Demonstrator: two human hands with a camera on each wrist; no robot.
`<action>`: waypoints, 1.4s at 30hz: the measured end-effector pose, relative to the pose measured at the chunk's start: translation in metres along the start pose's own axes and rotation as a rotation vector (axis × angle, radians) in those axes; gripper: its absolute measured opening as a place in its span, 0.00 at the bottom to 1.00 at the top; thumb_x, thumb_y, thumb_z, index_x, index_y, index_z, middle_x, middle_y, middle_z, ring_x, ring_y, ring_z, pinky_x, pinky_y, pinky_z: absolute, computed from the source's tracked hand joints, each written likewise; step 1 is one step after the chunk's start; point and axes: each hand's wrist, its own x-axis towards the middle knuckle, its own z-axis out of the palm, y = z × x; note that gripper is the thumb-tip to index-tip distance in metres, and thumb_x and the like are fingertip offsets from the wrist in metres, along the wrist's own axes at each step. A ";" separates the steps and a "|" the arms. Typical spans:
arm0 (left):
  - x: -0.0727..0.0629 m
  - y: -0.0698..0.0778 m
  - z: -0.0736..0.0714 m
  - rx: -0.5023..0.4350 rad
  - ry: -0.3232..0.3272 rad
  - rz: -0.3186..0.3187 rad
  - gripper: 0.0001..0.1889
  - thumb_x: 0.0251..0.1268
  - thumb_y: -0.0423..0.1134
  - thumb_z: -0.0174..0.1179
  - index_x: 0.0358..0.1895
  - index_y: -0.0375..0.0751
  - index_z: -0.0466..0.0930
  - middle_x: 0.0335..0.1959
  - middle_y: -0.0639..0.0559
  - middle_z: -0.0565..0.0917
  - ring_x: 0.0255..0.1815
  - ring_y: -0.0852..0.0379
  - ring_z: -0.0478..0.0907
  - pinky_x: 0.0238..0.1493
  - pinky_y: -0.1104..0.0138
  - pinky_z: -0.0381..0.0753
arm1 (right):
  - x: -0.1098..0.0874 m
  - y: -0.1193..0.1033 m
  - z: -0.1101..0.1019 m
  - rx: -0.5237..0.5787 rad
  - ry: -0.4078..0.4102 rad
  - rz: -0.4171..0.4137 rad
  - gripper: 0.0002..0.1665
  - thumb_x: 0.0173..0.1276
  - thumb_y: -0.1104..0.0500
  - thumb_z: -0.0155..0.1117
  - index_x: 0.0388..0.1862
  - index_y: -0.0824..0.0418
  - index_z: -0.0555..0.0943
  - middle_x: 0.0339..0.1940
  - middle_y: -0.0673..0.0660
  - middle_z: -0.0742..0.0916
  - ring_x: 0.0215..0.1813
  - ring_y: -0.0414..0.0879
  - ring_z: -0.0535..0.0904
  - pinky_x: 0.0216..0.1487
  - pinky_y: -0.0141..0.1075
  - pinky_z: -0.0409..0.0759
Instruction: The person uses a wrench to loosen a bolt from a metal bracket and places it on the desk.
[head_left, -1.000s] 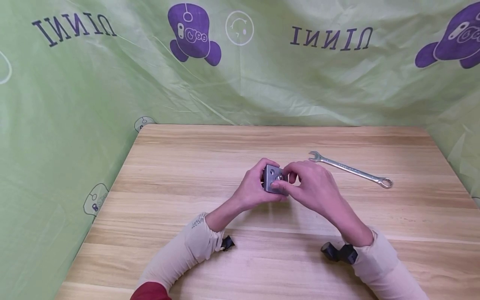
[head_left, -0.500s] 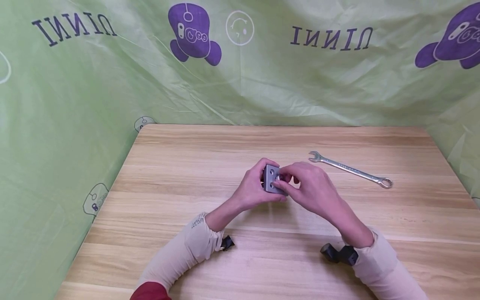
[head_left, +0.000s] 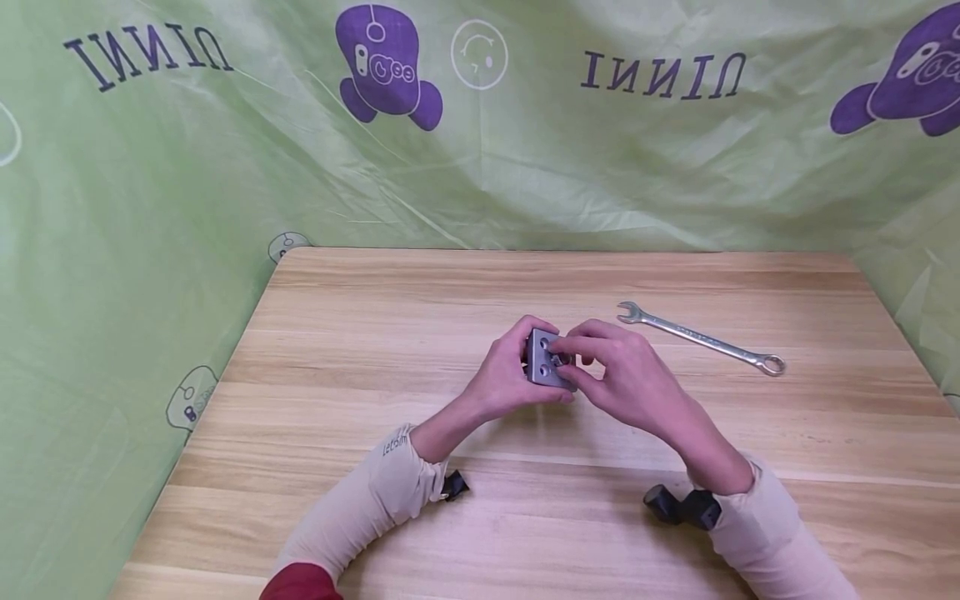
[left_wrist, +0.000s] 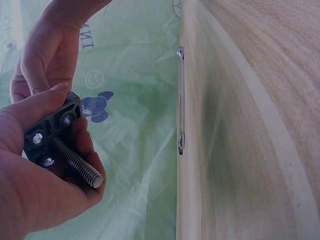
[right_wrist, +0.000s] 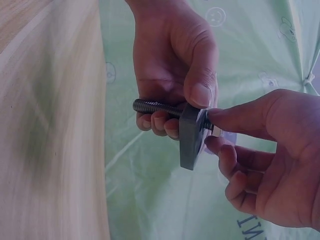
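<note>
A dark grey square plate with several holes sits in my left hand, thumb on one edge and fingers curled round the other. The long threaded shank of a bolt sticks out of its ribbed back, seen in the left wrist view. My right hand is at the opposite face. Its thumb and index finger pinch the bolt's silvery head end, which stands a little off the plate in the right wrist view. The fingertips partly hide that end. Both hands hold the parts above the wooden table.
A combination wrench lies on the table beyond and to the right of my right hand. Green printed cloth hangs behind the table and along its sides. Black wrist cameras sit at both sleeves.
My right thumb and fingers have shifted round the bolt's head end, and the index finger now reaches farther over it. The left hand and plate have stayed in place; the wrench has not moved.
</note>
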 end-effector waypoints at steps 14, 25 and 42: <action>0.000 -0.001 0.001 -0.003 0.001 0.009 0.37 0.38 0.32 0.81 0.57 0.40 0.72 0.49 0.41 0.84 0.45 0.61 0.78 0.49 0.72 0.78 | 0.001 0.006 0.000 0.020 0.017 -0.156 0.17 0.49 0.75 0.74 0.38 0.60 0.88 0.40 0.56 0.89 0.40 0.47 0.86 0.37 0.39 0.85; 0.000 -0.001 0.001 -0.001 -0.001 0.010 0.37 0.38 0.32 0.81 0.57 0.40 0.72 0.49 0.41 0.84 0.44 0.61 0.78 0.48 0.71 0.78 | 0.001 0.006 -0.003 0.080 -0.016 -0.131 0.16 0.54 0.70 0.75 0.41 0.57 0.87 0.43 0.53 0.88 0.34 0.39 0.80 0.28 0.28 0.76; -0.001 -0.002 0.003 0.004 0.005 0.006 0.37 0.38 0.30 0.80 0.57 0.39 0.72 0.49 0.40 0.84 0.44 0.59 0.79 0.47 0.72 0.79 | 0.002 -0.003 0.002 -0.116 -0.043 0.216 0.12 0.60 0.47 0.75 0.33 0.54 0.87 0.17 0.45 0.82 0.20 0.36 0.68 0.24 0.30 0.64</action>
